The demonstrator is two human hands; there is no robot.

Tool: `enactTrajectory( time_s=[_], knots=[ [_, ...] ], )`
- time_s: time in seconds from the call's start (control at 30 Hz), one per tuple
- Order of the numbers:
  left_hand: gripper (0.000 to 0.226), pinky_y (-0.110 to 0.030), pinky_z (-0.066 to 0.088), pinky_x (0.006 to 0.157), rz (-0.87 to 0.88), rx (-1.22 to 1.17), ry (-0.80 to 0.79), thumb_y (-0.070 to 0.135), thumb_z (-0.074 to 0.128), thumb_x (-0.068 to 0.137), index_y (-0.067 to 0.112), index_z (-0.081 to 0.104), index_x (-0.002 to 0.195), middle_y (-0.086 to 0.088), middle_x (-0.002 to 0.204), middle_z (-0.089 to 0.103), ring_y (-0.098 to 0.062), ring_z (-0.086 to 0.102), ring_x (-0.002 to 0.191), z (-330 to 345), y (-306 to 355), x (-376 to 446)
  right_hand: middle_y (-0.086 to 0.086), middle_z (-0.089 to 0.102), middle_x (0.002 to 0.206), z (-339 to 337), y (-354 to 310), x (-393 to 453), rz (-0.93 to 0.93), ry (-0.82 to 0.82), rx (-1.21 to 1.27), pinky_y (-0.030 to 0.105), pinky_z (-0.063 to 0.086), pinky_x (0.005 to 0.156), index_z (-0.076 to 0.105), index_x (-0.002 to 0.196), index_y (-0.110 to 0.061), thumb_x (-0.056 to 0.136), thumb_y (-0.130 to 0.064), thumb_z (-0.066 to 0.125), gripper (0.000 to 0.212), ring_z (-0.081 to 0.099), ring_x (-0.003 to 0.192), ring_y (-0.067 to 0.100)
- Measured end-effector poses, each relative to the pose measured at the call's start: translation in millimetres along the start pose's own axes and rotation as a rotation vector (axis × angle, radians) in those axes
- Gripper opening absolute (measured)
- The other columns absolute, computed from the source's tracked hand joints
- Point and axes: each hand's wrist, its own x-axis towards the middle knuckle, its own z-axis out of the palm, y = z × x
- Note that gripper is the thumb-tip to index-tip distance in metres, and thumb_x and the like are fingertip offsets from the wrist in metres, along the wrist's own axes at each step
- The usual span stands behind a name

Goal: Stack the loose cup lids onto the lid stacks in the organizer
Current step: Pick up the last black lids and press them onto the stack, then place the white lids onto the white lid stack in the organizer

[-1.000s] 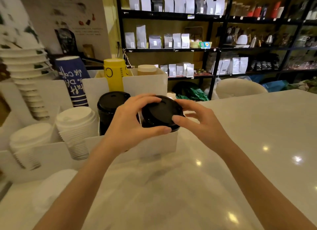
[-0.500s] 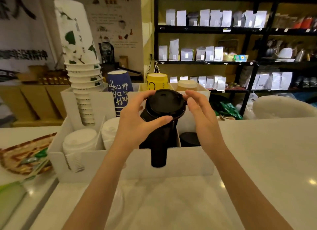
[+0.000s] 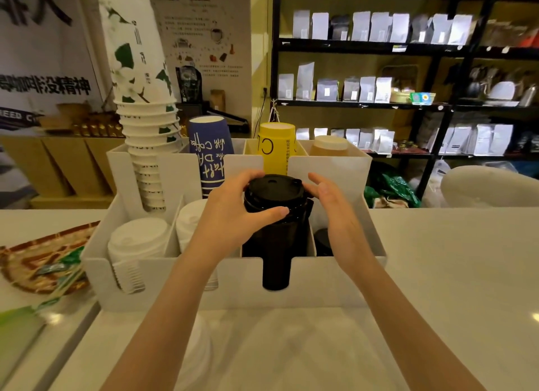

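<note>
A tall stack of black lids (image 3: 276,244) stands in a middle front compartment of the white organizer (image 3: 335,282). On its top sits a black lid (image 3: 272,190), a little askew. My left hand (image 3: 233,212) grips that lid, thumb across its front rim and fingers behind it. My right hand (image 3: 332,204) is beside the stack's right edge, fingers spread and just touching the rim. Two white lid stacks (image 3: 137,244) fill the left compartments. A shorter black lid stack (image 3: 323,241) shows low in the right compartment.
Behind the lids stand paper cup stacks: white with green leaves (image 3: 140,104), blue (image 3: 210,154), yellow (image 3: 277,151) and tan (image 3: 328,147). A woven tray (image 3: 35,262) with green packets lies at left. A blurred white lid (image 3: 201,344) rests on the counter between my forearms. Dark shelves stand behind.
Both hands lowered the black lid onto the top of the black stack. My right hand has opened and eased off to the lid's right side.
</note>
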Motion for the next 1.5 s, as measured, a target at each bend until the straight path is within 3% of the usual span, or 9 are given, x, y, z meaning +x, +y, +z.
enactTrajectory(
  time_s=[0.33, 0.57, 0.73, 0.83, 0.97, 1.07, 1.13, 1.37, 1.5],
  knots=[
    [0.064, -0.027, 0.037, 0.09, -0.071, -0.044, -0.114, 0.035, 0.073, 0.064, 0.026, 0.046, 0.121, 0.004, 0.123, 0.054, -0.011, 0.046, 0.114, -5, -4, -1, -0.014, 0.059, 0.106, 6, -2, -9, -0.045, 0.109, 0.013, -0.003, 0.033, 0.081, 0.054, 0.11, -0.032, 0.086, -0.04, 0.028, 0.037, 0.049, 0.1, -0.014],
    [0.065, -0.019, 0.035, 0.085, -0.074, -0.011, -0.093, 0.038, 0.072, 0.066, 0.025, 0.044, 0.123, 0.004, 0.126, 0.052, -0.004, 0.042, 0.109, -1, -6, -6, -0.031, 0.053, 0.099, 8, -5, -11, -0.113, 0.095, -0.059, -0.005, 0.03, 0.079, 0.048, 0.098, -0.049, 0.088, -0.036, 0.03, 0.025, 0.045, 0.096, -0.022],
    [0.065, 0.006, 0.026, 0.078, -0.059, -0.007, -0.043, 0.037, 0.067, 0.071, 0.025, 0.039, 0.129, 0.004, 0.136, 0.044, -0.002, 0.037, 0.111, 8, -4, -17, -0.027, 0.054, 0.101, 6, -2, -10, -0.136, 0.073, -0.051, -0.004, 0.032, 0.079, 0.051, 0.109, -0.037, 0.091, -0.032, 0.031, 0.027, 0.046, 0.096, -0.023],
    [0.067, -0.004, 0.014, 0.09, -0.038, 0.052, -0.029, 0.037, 0.06, 0.078, 0.022, 0.029, 0.135, 0.001, 0.15, 0.023, -0.009, 0.023, 0.131, 15, -4, -22, -0.02, 0.056, 0.108, 5, -2, -10, -0.13, 0.078, -0.047, 0.002, 0.03, 0.088, 0.052, 0.108, -0.035, 0.095, -0.026, 0.032, 0.026, 0.046, 0.106, -0.015],
    [0.068, -0.018, 0.008, 0.103, -0.024, 0.069, -0.065, 0.041, 0.051, 0.083, 0.025, 0.015, 0.139, 0.001, 0.153, 0.008, -0.008, 0.006, 0.137, 12, -2, -28, -0.005, 0.04, 0.137, 10, -7, -10, -0.087, 0.149, -0.116, 0.023, 0.024, 0.107, 0.036, 0.133, -0.019, 0.092, -0.036, 0.035, 0.045, 0.032, 0.127, 0.007],
    [0.062, -0.02, 0.015, 0.105, -0.013, -0.024, -0.035, 0.042, 0.047, 0.084, 0.028, 0.019, 0.138, 0.005, 0.15, 0.02, -0.002, 0.014, 0.134, -2, 2, -35, -0.011, 0.042, 0.126, 26, -19, -21, -0.226, 0.206, -0.117, 0.003, 0.024, 0.096, 0.039, 0.131, -0.021, 0.087, -0.037, 0.036, 0.046, 0.035, 0.118, -0.003],
    [0.053, -0.019, 0.027, 0.1, -0.03, -0.112, 0.018, 0.041, 0.046, 0.084, 0.031, 0.031, 0.134, 0.008, 0.142, 0.037, 0.0, 0.031, 0.127, -17, 3, -44, -0.009, 0.049, 0.119, 41, -23, -33, -0.342, 0.216, -0.082, 0.011, 0.034, 0.096, 0.044, 0.123, -0.024, 0.088, -0.031, 0.039, 0.036, 0.043, 0.113, 0.003],
    [0.042, -0.029, 0.045, 0.088, -0.152, -0.06, 0.077, 0.05, 0.042, 0.077, 0.035, 0.048, 0.116, 0.008, 0.111, 0.06, -0.007, 0.054, 0.105, -66, -13, -94, -0.028, 0.048, 0.109, 98, 1, -71, -0.284, -0.234, -0.042, 0.01, 0.04, 0.083, 0.038, 0.116, -0.046, 0.09, -0.033, 0.037, 0.029, 0.05, 0.1, -0.002],
    [0.051, -0.01, 0.041, 0.076, -0.234, 0.055, 0.062, 0.059, 0.048, 0.07, 0.043, 0.042, 0.118, 0.03, 0.109, 0.048, 0.009, 0.048, 0.103, -80, -32, -130, -0.015, 0.049, 0.124, 115, 25, -87, -0.139, -0.416, -0.111, 0.019, 0.037, 0.094, 0.039, 0.126, -0.037, 0.089, -0.047, 0.033, 0.039, 0.044, 0.109, -0.007]
  ],
)
